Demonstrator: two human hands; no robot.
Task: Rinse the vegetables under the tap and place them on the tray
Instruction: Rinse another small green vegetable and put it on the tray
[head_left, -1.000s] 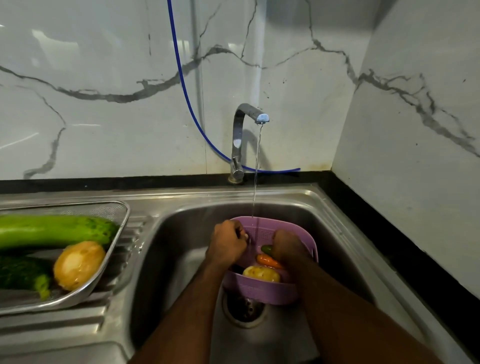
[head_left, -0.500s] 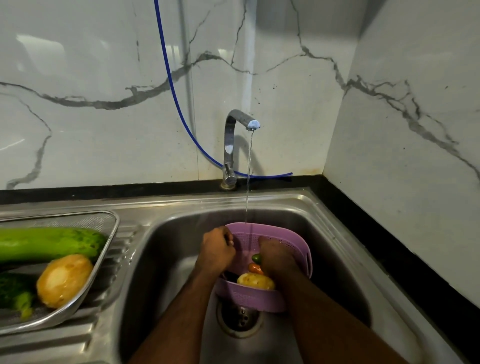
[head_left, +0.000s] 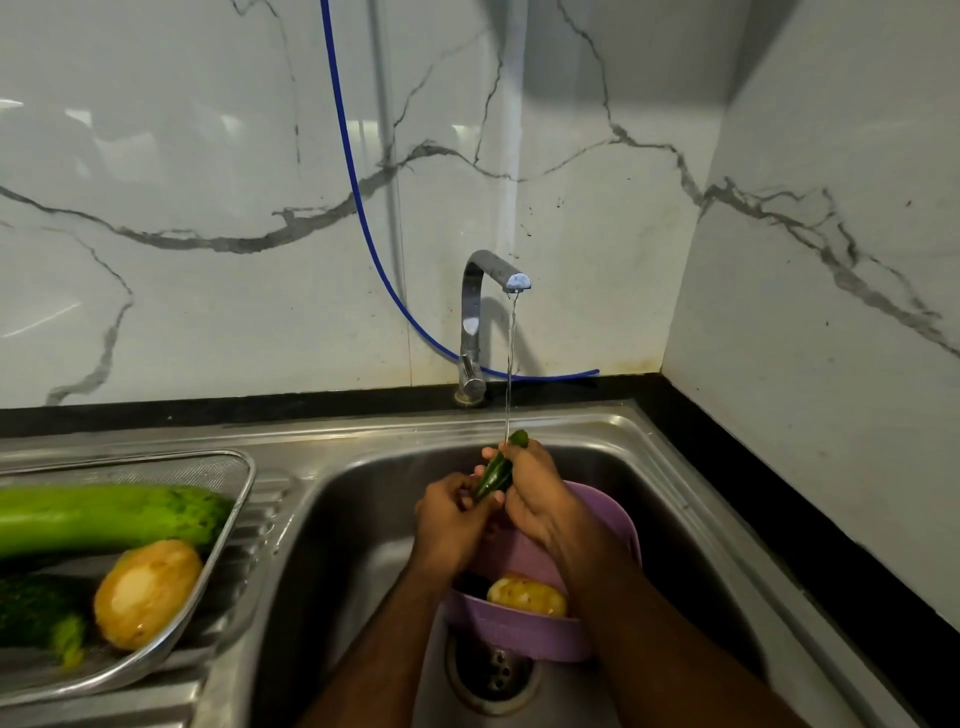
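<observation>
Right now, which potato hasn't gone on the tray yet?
The potato in the purple basket, down in the sink beneath the hands. The other potato already lies on the metal tray at the left, beside the long green gourd.

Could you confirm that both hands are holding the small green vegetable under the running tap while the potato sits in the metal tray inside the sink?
Not quite: in the head view that potato sits in the purple basket, not the metal tray. Both hands do hold the green vegetable under the tap.

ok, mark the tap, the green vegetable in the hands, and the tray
tap (head_left: 475, 312): head view, on the upright neck.
green vegetable (head_left: 493, 475): head view, on its mid-section between the hands.
tray (head_left: 248, 480): head view, on the right rim.
</observation>
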